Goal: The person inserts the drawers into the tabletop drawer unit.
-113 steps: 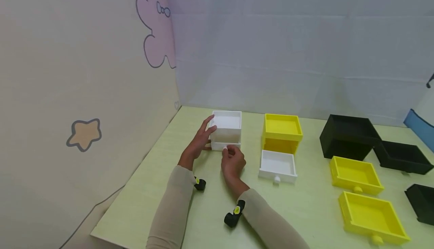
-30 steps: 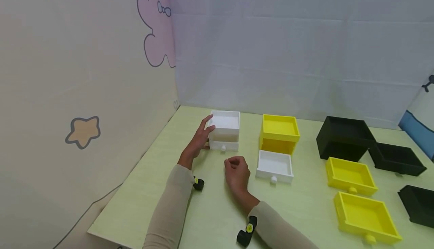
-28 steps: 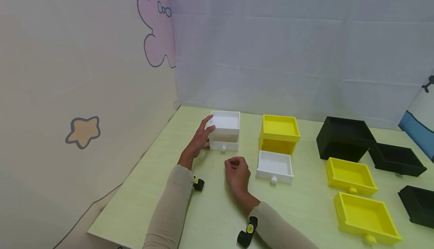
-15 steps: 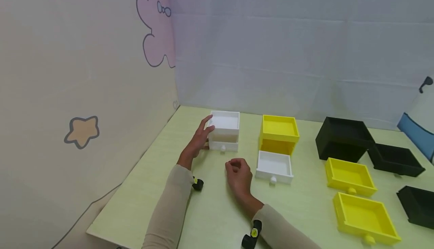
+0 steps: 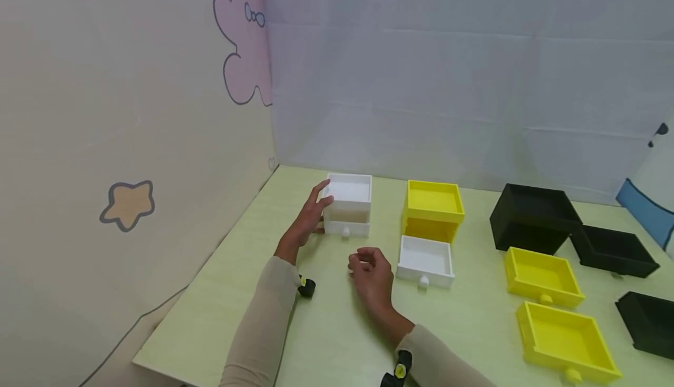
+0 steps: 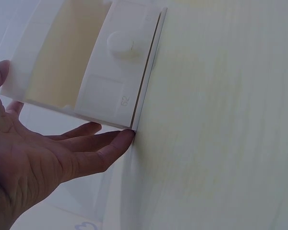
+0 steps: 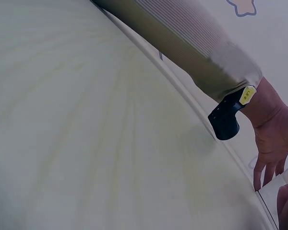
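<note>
A small white drawer cabinet (image 5: 346, 205) stands at the back left of the table, with a recessed top and a vacant upper slot. Its lower drawer (image 5: 358, 230) sits in the bottom slot, round knob facing the person. My left hand (image 5: 305, 222) rests against the cabinet's left side, thumb near the front edge; in the left wrist view the fingers (image 6: 91, 160) touch the side near the bottom. My right hand (image 5: 374, 278) hovers in front of the cabinet, fingers loosely curled around nothing. Right of it lies a loose white drawer (image 5: 425, 258) with a knob.
A yellow cabinet (image 5: 434, 202) with an open slot stands behind the loose white drawer. Farther right are a black cabinet (image 5: 532, 217), a yellow drawer (image 5: 544, 276), another yellow drawer (image 5: 568, 340), a black drawer (image 5: 615, 249) and a black piece (image 5: 647, 322). A wall borders the left.
My right hand has let go of the lower drawer's knob and drawn back toward the person, its fingers loosening. The left hand stays at the cabinet's side.
</note>
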`<state>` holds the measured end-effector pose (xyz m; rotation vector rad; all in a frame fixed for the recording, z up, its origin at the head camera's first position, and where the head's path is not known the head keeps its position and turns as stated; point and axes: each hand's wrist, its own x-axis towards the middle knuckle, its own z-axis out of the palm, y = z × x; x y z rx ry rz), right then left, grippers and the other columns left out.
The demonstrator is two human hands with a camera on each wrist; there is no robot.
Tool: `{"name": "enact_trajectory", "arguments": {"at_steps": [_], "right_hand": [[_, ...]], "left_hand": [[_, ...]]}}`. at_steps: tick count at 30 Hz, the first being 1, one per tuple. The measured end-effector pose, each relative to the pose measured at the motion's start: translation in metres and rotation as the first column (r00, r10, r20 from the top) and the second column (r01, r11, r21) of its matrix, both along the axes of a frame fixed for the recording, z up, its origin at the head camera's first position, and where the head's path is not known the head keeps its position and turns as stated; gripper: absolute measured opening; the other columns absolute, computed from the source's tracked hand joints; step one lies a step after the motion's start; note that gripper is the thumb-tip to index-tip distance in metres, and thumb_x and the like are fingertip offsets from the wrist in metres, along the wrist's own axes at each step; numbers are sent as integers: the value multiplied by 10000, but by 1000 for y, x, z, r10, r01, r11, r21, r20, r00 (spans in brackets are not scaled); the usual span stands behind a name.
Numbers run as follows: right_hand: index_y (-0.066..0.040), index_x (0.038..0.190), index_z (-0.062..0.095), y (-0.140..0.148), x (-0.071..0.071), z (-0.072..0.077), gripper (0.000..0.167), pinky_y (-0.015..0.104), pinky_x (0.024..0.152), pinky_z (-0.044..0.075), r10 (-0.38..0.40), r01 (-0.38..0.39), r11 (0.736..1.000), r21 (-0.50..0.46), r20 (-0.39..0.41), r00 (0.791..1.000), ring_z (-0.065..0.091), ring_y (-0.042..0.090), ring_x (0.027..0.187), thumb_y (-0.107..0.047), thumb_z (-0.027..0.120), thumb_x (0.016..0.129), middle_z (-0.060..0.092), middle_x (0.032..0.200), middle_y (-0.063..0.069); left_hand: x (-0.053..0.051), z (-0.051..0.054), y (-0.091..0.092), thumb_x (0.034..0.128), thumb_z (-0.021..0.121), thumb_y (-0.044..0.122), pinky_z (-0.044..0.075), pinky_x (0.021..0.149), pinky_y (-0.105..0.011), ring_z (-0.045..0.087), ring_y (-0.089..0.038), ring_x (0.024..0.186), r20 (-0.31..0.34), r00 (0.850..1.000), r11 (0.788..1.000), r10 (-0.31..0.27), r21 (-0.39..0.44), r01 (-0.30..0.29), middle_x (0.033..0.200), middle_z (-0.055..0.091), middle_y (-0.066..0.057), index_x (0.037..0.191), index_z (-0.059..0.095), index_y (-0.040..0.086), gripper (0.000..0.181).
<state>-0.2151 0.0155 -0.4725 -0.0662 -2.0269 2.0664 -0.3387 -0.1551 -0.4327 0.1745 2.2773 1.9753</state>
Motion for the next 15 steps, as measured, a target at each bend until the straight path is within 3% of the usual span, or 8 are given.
{"name": "enact_trajectory", "arguments": {"at_steps": [15], "right_hand": [[3, 1026, 641, 20, 18, 5, 151, 236, 653, 565, -19, 19, 998, 66, -8, 1000, 718, 246, 787, -64, 712, 912, 698, 976, 134]], "left_hand": [[0, 0, 1, 985, 505, 532, 383, 951, -711, 332, -589, 1334, 8, 1000, 1000, 2, 7, -2, 1630, 137, -29, 1482, 291, 530, 541]]}}
